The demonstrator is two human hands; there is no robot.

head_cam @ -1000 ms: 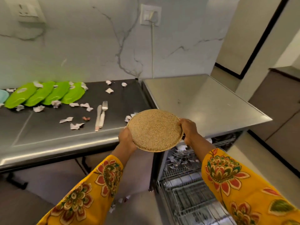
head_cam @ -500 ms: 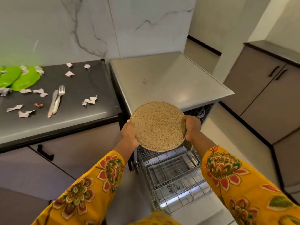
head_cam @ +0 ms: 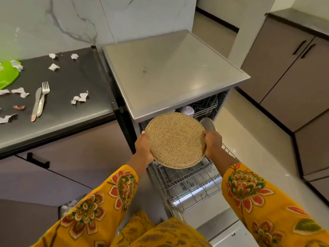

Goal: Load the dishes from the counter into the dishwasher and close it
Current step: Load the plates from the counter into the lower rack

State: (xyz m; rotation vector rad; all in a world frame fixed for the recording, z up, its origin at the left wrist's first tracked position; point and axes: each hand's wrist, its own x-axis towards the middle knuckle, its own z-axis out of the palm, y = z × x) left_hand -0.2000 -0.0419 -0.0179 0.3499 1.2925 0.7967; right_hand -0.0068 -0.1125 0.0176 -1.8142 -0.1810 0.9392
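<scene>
A round speckled tan plate (head_cam: 175, 140) is held tilted over the pulled-out lower rack (head_cam: 188, 184) of the open dishwasher (head_cam: 170, 73). My left hand (head_cam: 143, 148) grips its left rim and my right hand (head_cam: 212, 142) grips its right rim. Behind the plate a grey dish (head_cam: 208, 124) stands in the rack, and a white bowl (head_cam: 187, 110) sits in the upper rack. On the dark counter (head_cam: 74, 97) to the left lie a fork (head_cam: 42, 98), a knife (head_cam: 35, 104) and a green plate (head_cam: 8, 75).
Torn paper scraps (head_cam: 80, 99) are scattered over the counter. The dishwasher door (head_cam: 217, 227) lies open at the bottom. Grey cabinets (head_cam: 292, 68) with black handles stand to the right, across a strip of light floor (head_cam: 252, 139).
Both hands have carried the plate from the counter to the right and down, over the dishwasher's lower rack. The view has swung right and downward.
</scene>
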